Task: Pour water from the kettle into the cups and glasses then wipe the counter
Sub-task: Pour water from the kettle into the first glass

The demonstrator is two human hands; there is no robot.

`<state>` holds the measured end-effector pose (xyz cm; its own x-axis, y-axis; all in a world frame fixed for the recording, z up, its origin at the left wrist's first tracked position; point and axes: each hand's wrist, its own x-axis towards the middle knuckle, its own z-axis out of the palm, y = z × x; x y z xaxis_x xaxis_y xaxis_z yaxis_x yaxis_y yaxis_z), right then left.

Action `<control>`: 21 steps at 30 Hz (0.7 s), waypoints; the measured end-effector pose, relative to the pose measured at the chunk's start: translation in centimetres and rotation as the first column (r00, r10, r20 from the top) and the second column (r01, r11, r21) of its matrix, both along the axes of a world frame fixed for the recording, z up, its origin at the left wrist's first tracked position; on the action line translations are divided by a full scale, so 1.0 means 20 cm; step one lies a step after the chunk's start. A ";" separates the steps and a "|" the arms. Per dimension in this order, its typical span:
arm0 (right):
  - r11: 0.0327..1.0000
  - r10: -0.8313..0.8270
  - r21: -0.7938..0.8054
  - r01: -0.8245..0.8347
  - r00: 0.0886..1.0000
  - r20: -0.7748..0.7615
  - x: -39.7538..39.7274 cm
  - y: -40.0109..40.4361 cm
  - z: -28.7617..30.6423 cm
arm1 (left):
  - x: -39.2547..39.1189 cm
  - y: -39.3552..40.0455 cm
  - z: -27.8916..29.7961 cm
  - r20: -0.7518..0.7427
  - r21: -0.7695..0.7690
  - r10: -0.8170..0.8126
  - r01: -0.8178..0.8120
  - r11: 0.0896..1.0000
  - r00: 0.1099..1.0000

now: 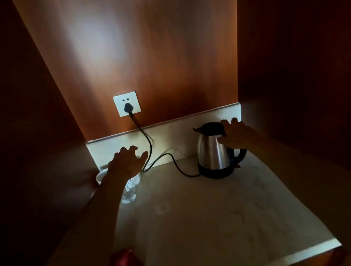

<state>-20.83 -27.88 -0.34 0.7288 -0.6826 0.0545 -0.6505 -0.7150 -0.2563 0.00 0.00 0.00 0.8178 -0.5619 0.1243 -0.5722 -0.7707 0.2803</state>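
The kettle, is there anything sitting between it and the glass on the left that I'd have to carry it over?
Only the black power cord lies on the counter between the kettle and the glass. The left hand hovers above the glass.

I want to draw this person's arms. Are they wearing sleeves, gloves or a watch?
No. The left hand and right hand are bare, without gloves, and both forearms show no sleeves. No watch or ring is visible, though the light is dim.
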 end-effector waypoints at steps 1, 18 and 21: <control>0.999 -0.033 0.018 0.032 0.999 0.036 -0.01 -0.03 -0.04 | 0.01 0.00 -0.03 -0.017 -0.001 0.005 -0.005 1.000 1.000; 0.824 -0.366 0.566 0.040 0.799 0.477 0.17 -0.05 -0.36 | 0.22 0.12 -0.48 0.029 0.198 0.175 -0.178 0.964 0.984; 0.823 -0.370 0.567 0.021 0.778 0.507 0.18 -0.05 -0.36 | 0.24 0.11 -0.50 0.090 0.225 0.164 -0.180 0.958 0.982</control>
<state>-17.30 -28.80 -7.55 0.5185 -0.8549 0.0180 -0.3609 -0.2378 -0.9018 4.70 2.18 -10.07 0.8985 -0.4336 0.0677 -0.4370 -0.8982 0.0473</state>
